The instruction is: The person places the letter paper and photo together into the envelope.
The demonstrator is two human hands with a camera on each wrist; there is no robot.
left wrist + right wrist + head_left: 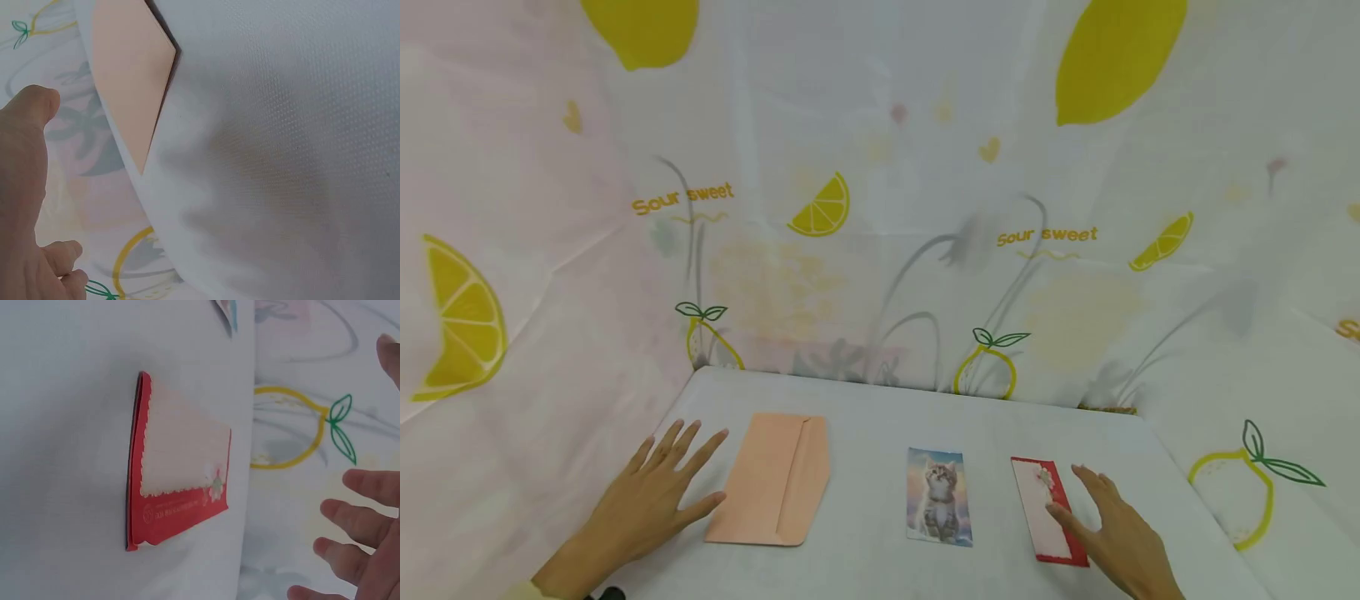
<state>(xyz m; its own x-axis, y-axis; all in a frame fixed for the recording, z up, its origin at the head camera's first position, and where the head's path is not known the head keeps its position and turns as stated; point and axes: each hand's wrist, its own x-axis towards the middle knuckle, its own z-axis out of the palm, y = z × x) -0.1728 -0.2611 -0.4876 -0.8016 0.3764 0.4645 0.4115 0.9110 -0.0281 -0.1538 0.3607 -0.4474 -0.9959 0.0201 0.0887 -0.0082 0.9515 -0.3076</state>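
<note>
A peach envelope [756,475] lies on the white table at the left, its flap side up. My left hand [651,500] hovers beside its left edge with fingers spread and holds nothing. In the middle lies a kitten picture card [938,498], upright as I look at it. Right of the card is a red and pale pink packet [1045,517] with a flower print. Over the packet's right side, my right hand [1120,533] is held with fingers apart and nothing in it. The right wrist view shows the packet [181,450] flat on the table, apart from the fingers [356,519].
The white table [865,575] ends at a fabric backdrop [880,292] printed with lemons and "Sour sweet" lettering. This cloth rises behind the table and along both sides. A small dark object [612,593] shows at the left wrist.
</note>
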